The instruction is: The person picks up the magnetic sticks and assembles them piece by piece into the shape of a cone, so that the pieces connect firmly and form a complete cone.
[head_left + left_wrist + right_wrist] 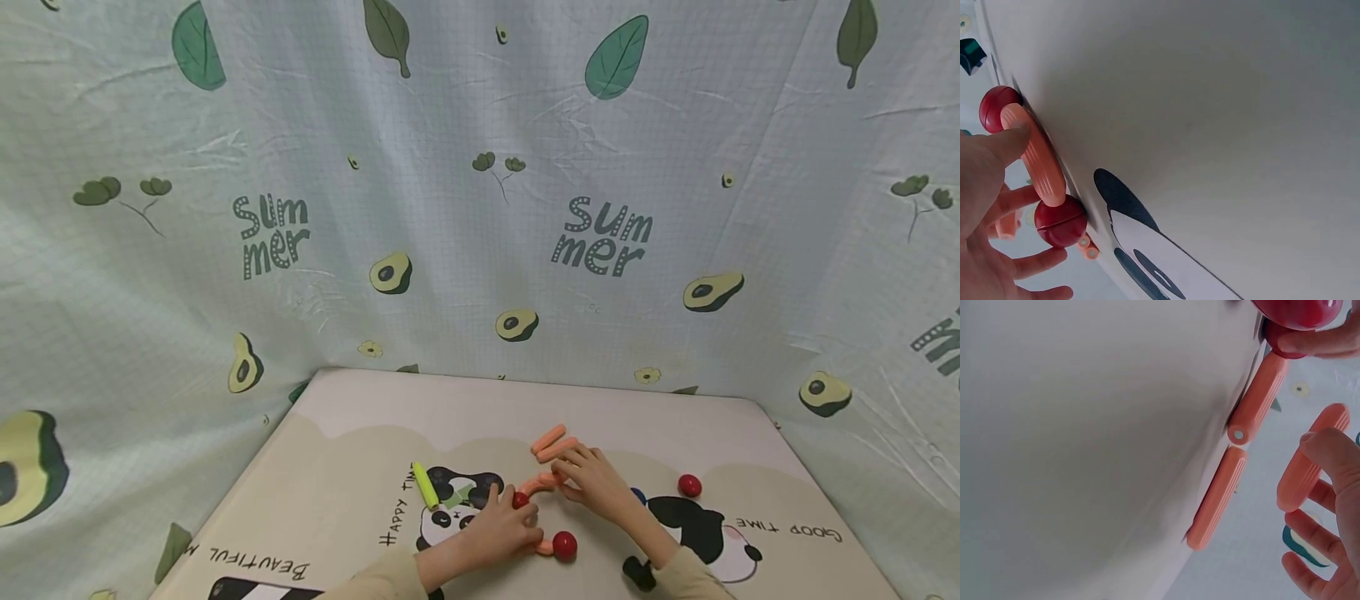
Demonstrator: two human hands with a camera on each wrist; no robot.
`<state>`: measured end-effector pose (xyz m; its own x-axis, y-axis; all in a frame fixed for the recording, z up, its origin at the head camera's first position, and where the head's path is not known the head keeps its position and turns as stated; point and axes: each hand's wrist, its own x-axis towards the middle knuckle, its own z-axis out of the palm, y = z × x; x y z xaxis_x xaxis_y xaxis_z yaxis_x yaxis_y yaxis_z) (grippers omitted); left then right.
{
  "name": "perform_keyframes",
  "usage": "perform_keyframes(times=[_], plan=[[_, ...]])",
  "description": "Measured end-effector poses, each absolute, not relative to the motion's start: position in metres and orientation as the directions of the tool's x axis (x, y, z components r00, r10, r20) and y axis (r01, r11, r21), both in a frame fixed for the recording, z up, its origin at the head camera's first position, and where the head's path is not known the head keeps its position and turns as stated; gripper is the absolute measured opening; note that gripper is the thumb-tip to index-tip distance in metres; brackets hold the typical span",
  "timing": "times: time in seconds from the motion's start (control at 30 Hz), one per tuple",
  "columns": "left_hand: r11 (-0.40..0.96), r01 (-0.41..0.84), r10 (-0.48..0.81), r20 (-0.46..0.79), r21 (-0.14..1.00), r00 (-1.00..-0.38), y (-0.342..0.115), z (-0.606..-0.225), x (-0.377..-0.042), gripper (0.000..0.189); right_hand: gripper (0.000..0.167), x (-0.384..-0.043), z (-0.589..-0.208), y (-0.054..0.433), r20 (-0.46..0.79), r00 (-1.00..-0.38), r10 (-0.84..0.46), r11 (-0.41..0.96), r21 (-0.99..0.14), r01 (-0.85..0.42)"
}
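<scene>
My left hand (501, 527) holds an orange ridged stick (1041, 156), its thumb lying across the upper end. One red ball (999, 109) sits by that end and a second red ball (1060, 222) at the other; a left fingertip touches the second ball. My right hand (596, 483) pinches another orange ridged stick (1313, 459) between thumb and fingers. Beside it in the right wrist view, an orange stick (1259, 400) runs from a red ball under a left finger, and a further orange stick (1216, 500) lies almost end to end with it.
Two orange sticks (549, 438) lie beyond my right hand. A yellow-green stick (424, 486) rests left of my hands, on the printed table mat (337, 467). To the right are a red ball (690, 486) and a partly hidden blue ball (638, 495). A patterned curtain (450, 208) hangs behind.
</scene>
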<state>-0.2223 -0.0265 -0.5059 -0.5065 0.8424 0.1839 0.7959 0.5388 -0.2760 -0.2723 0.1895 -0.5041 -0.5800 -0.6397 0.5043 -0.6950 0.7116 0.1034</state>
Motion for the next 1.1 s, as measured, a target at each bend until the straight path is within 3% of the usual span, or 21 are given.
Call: perform_keyframes(times=[0.43, 1.1], plan=[[0.458, 0.84, 0.889, 0.13, -0.292, -0.439, -0.039, -0.499, -0.236, 0.018, 0.029, -0.268, -0.505, 0.199, 0.533, -0.547, -0.645, 0.706, 0.142, -0.694], [0.443, 0.854, 0.897, 0.116, -0.274, -0.428, -0.053, -0.501, -0.25, 0.022, 0.032, -0.252, -0.51, 0.198, 0.473, -0.568, -0.673, 0.692, 0.131, -0.71]])
